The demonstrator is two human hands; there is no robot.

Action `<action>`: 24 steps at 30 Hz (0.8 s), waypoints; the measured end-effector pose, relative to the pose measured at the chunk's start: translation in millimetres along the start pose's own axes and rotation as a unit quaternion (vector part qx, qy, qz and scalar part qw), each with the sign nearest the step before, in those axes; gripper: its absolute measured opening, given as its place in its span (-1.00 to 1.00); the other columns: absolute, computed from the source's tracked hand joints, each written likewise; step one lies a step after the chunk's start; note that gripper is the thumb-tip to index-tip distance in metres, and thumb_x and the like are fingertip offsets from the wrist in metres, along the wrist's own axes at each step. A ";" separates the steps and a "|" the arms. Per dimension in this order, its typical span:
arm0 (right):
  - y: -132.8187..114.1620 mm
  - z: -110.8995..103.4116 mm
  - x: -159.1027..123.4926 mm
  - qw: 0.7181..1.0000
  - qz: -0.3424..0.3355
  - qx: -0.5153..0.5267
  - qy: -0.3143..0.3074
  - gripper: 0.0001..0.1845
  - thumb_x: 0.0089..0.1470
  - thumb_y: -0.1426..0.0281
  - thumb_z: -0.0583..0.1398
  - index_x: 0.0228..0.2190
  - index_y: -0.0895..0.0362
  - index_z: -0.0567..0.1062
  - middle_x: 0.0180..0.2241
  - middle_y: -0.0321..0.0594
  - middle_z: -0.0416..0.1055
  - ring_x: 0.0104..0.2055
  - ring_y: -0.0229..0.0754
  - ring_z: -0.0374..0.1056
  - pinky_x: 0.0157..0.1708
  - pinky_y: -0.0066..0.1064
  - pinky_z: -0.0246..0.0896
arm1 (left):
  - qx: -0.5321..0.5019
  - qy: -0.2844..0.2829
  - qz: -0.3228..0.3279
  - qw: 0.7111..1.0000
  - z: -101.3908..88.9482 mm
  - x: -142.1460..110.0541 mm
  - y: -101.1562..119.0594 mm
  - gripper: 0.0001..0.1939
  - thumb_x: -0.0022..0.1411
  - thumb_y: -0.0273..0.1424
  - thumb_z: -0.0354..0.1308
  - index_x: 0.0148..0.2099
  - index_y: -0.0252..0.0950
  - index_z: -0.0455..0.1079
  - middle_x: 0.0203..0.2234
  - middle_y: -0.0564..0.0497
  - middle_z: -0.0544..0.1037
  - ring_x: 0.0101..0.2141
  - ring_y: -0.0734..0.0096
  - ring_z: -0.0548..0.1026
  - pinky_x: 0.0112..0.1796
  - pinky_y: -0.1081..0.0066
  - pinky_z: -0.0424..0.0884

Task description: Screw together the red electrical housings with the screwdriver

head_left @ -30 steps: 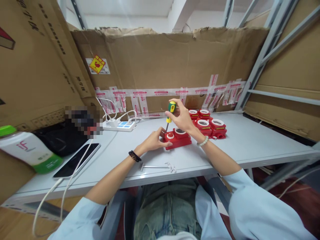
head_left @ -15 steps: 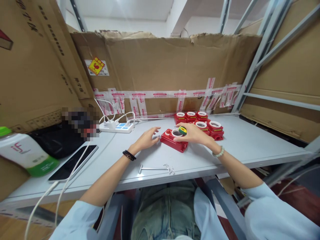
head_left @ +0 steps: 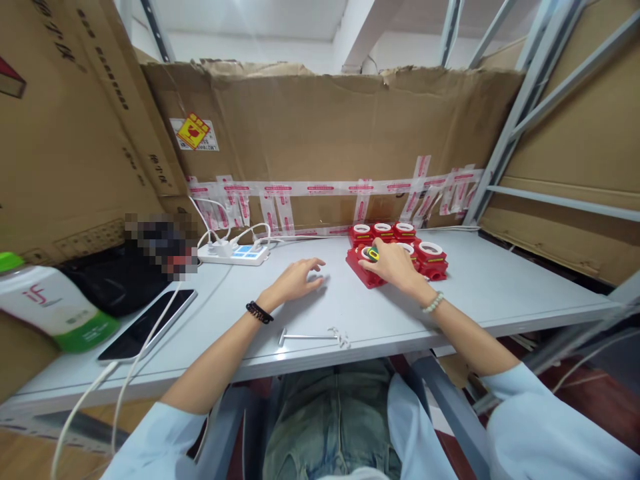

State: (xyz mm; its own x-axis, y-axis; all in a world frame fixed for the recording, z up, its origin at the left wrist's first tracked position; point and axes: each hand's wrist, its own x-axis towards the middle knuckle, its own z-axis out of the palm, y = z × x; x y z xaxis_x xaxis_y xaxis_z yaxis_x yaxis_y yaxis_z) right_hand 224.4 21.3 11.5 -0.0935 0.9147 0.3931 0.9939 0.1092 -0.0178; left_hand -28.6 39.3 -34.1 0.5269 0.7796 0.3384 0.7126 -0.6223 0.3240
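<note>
My right hand (head_left: 393, 265) grips a small screwdriver with a yellow-green handle (head_left: 371, 253) and presses on a red plastic housing (head_left: 364, 271) beside a cluster of similar red housings (head_left: 425, 257) with white rings. My left hand (head_left: 296, 280) rests flat on the grey table (head_left: 500, 287), fingers spread, holding nothing, a hand's width left of the red housing. A black bead bracelet sits on the left wrist, a pale bead bracelet on the right.
A metal T-shaped tool (head_left: 306, 337) and some small white bits lie near the table's front edge. A white power strip (head_left: 235, 253) with cables, a phone (head_left: 150, 321), a black bag (head_left: 120, 277) and a green-capped bottle (head_left: 50, 303) sit left. Cardboard walls enclose the table.
My right hand lowered the screwdriver from upright and slid the red housing right and back against the cluster. My left hand let go of the housing and now lies flat.
</note>
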 end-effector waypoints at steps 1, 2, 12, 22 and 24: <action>0.8 1.3 1.2 1.000 -0.001 0.000 0.002 -0.52 0.07 0.09 0.18 -0.15 0.23 0.39 -0.27 0.07 0.52 -0.18 0.13 0.46 -0.33 -0.29 0.17 | -0.005 -0.001 0.005 1.000 -1.1 -0.1 1.5 -0.60 0.22 -0.28 0.10 0.08 -0.29 0.31 -0.12 -0.14 0.56 -0.08 0.14 0.50 -0.03 0.15 0.37; 1.5 2.2 1.9 1.000 -0.003 0.002 0.004 -0.51 0.08 0.07 0.18 -0.15 0.23 0.39 -0.26 0.07 0.52 -0.18 0.14 0.46 -0.33 -0.28 0.18 | -0.008 -0.002 0.010 1.000 -2.0 -0.2 2.7 -0.62 0.22 -0.28 0.10 0.06 -0.30 0.33 -0.13 -0.14 0.56 -0.08 0.15 0.50 -0.02 0.16 0.36; -1.0 6.5 7.6 0.997 -0.026 0.067 0.007 -0.56 0.06 0.15 0.19 -0.14 0.23 0.39 -0.26 0.07 0.53 -0.16 0.14 0.45 -0.26 -0.25 0.19 | 0.002 -0.011 0.034 0.999 -2.5 1.0 0.9 -0.69 0.23 -0.26 0.10 -0.01 -0.27 0.37 -0.16 -0.09 0.58 -0.11 0.18 0.51 -0.04 0.19 0.38; -0.8 7.5 12.4 0.952 -0.170 0.250 -0.054 -0.48 -0.04 0.23 0.27 -0.05 0.15 0.35 -0.16 -0.10 0.49 -0.17 -0.06 0.41 -0.23 -0.33 0.22 | -0.002 0.024 0.035 0.999 -7.5 -1.9 8.9 -0.61 0.23 -0.20 0.12 0.05 -0.26 0.29 0.00 -0.14 0.46 0.00 0.12 0.43 0.02 0.10 0.33; -5.7 6.7 15.2 0.939 -0.194 0.273 -0.075 -0.44 -0.07 0.24 0.28 -0.03 0.16 0.35 -0.15 -0.09 0.48 -0.16 -0.08 0.40 -0.20 -0.33 0.23 | -0.014 0.033 0.036 0.999 -11.0 -2.2 10.9 -0.55 0.21 -0.16 0.15 0.07 -0.27 0.26 0.02 -0.17 0.43 0.03 0.08 0.40 0.04 0.07 0.32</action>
State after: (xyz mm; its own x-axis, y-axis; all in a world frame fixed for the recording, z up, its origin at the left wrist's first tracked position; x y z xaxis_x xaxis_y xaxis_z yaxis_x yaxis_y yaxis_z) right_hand 216.9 37.2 11.4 -0.4906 0.8049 0.3339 0.7081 0.5915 -0.3856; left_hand -27.1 30.1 -21.7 0.5435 0.7276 0.4186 0.6610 -0.6783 0.3209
